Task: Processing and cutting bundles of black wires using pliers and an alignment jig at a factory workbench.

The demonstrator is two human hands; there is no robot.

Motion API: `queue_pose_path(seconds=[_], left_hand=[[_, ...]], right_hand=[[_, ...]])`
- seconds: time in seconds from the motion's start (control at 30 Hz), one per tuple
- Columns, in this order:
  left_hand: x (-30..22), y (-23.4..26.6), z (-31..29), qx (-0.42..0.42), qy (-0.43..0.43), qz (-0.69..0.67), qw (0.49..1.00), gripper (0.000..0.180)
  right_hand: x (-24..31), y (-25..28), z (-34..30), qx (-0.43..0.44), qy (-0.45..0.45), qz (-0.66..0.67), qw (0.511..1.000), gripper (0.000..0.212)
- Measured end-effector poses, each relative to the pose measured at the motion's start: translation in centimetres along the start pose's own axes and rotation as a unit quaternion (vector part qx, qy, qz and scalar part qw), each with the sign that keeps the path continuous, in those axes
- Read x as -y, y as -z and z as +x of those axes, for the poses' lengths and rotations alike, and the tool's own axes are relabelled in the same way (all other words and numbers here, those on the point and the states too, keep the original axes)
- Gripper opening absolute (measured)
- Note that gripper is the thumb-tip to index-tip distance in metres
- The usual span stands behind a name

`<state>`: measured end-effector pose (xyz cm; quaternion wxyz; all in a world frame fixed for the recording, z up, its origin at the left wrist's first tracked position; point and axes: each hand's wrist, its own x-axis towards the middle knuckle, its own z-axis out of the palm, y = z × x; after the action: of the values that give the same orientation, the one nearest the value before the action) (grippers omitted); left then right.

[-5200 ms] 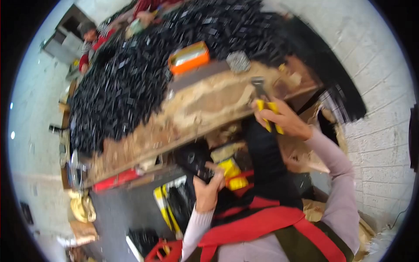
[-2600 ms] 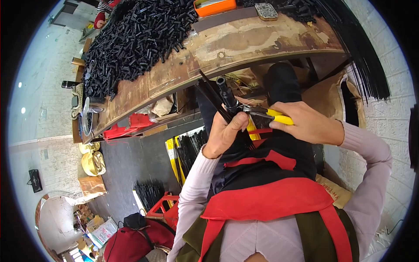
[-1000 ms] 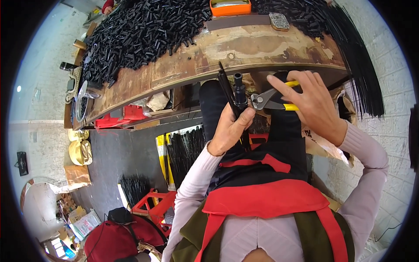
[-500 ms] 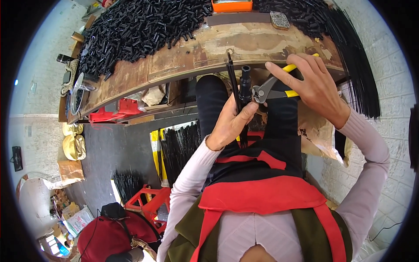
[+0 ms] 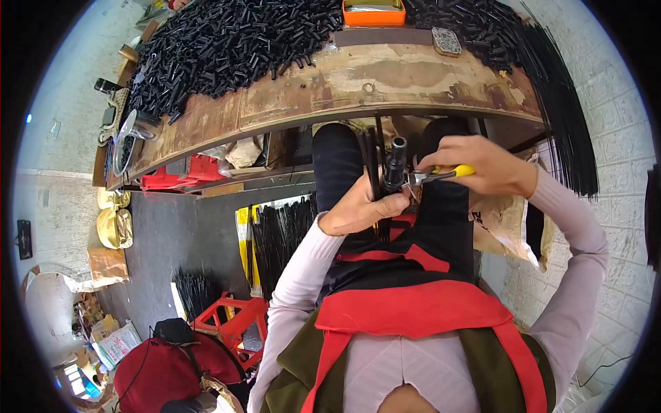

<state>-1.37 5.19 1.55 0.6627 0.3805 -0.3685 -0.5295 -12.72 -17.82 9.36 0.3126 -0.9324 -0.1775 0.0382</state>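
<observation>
Seen from my distant post, a heap of short black tubes covers the left of the wooden table. On the wearer's side of the table's near edge, the left hand grasps slim black rods and, it appears to me, the base of an upright black tubular part. Just right of that part, in front of the same edge, pliers sit in the right hand, fingers wrapped around yellow handles. I judge the step as plier work at the part's side; whether the tips bite, I cannot tell. The next move, I reckon, calls for a steady left grip and a controlled squeeze.
</observation>
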Motion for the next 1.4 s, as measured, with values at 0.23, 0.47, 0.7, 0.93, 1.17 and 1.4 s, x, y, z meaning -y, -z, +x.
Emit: queue_pose_path(seconds=[0.23,0.47,0.7,0.93,1.17,1.4], left_hand=[[0.0,1.0,-0.6,0.035,-0.005,-0.065,0.997,0.034],[0.6,-0.6,0.0,-0.133,-0.072,0.002,0.989,0.024],[1.1,-1.1,0.7,-0.176,-0.07,0.052,0.98,0.027],[0.9,-1.4,0.6,-0.182,-0.059,0.061,0.98,0.027],[0.9,-1.4,0.3,-0.213,-0.061,0.038,0.974,0.025],[1.1,-1.0,0.2,-0.195,-0.062,0.024,0.979,0.026]], right_hand=[[-1.3,-6.2,0.2,-0.075,0.001,0.184,0.98,0.032],[1.6,-7.7,-1.0,-0.237,-0.13,-0.079,0.959,0.066],[2.2,-5.4,-1.0,-0.25,-0.122,-0.318,0.906,0.069],[2.5,-4.6,-0.6,-0.258,-0.107,-0.375,0.884,0.071],[2.8,-5.1,-0.8,-0.263,-0.105,-0.372,0.884,0.069],[2.8,-5.2,-0.8,-0.261,-0.112,-0.35,0.893,0.069]])
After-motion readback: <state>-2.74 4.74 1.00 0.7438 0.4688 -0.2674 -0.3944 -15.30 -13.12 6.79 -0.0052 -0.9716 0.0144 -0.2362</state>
